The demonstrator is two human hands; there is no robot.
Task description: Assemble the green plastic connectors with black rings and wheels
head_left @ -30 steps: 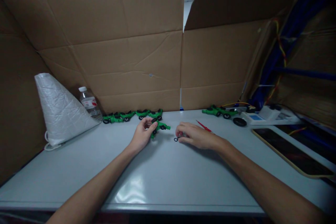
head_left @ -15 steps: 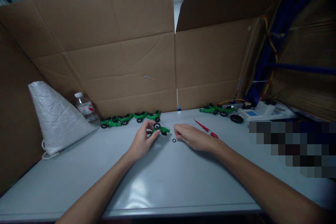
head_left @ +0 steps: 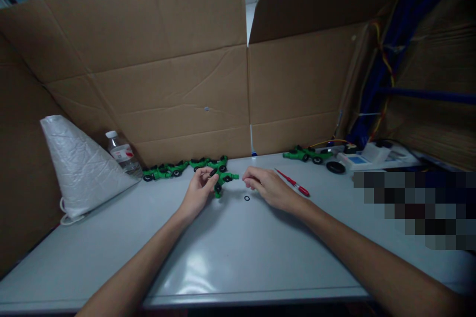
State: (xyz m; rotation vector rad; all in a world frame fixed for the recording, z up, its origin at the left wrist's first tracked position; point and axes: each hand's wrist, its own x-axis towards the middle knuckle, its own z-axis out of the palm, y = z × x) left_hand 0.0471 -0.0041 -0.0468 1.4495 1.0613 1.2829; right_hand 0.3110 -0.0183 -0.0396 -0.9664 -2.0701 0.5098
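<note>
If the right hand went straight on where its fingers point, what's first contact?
Likely the green toy car held in the left hand, its end facing the right hand across a small gap; depth is unclear here.

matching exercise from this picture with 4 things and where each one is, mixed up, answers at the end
Things
1. nearest green toy
2. small black ring
3. red screwdriver-like tool
4. clear bottle

Places
A. beside the silvery bag
B. on the table, on the far side of the right wrist
C. held in the left hand
D. on the table, near the fingertips of the right hand

Right pairs: 1-C, 2-D, 3-B, 4-A
</note>
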